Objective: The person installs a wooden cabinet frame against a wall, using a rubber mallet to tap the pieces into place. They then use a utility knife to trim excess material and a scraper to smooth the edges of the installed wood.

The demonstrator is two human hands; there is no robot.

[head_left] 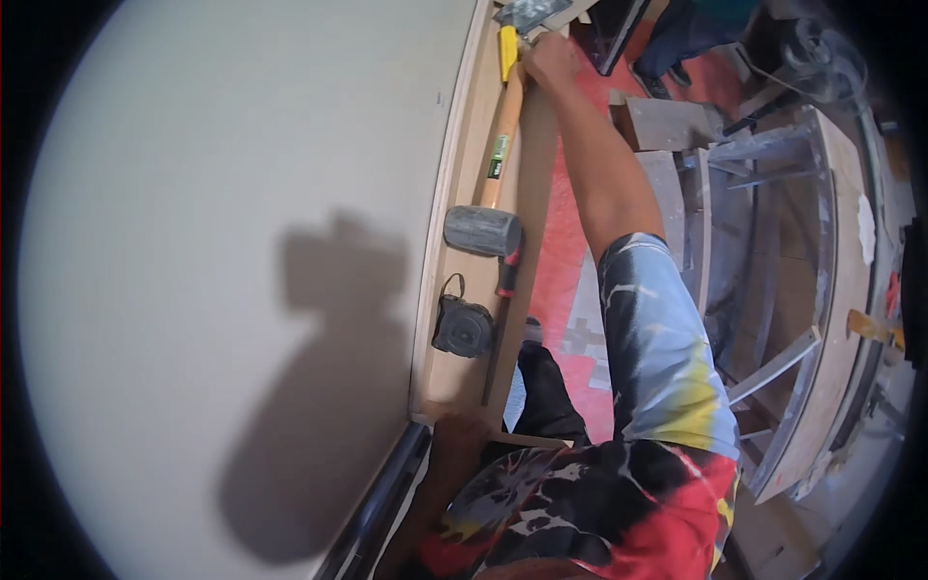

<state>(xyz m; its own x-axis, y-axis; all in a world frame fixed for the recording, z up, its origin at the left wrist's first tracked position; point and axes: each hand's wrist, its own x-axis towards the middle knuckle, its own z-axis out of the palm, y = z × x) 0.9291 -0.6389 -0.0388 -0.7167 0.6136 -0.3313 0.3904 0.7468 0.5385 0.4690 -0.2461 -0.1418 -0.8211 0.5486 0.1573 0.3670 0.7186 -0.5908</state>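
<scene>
A long, shallow wooden shelf (pixel 454 379) with raised edges runs along the pale wall. My left hand (pixel 460 432), in shadow, is closed over its near end. At the far end, my right hand (pixel 552 60) has its fingers curled at the shelf's right edge, beside a yellow-handled tool (pixel 508 50); what they hold is hidden. A rubber mallet (pixel 482 231) with a grey head and wooden handle lies lengthwise on the shelf. Partly under its head is a red and black handle (pixel 507 275). Nearer me sits a black tape measure (pixel 463 328) with a wrist strap.
The wall (pixel 242 174) borders the shelf on the left and carries my shadow. To the right stands a paint-spattered wooden frame (pixel 822 290) on the floor. A cardboard box (pixel 672 124) lies beyond my forearm. Another person's legs (pixel 681 43) show at the far right.
</scene>
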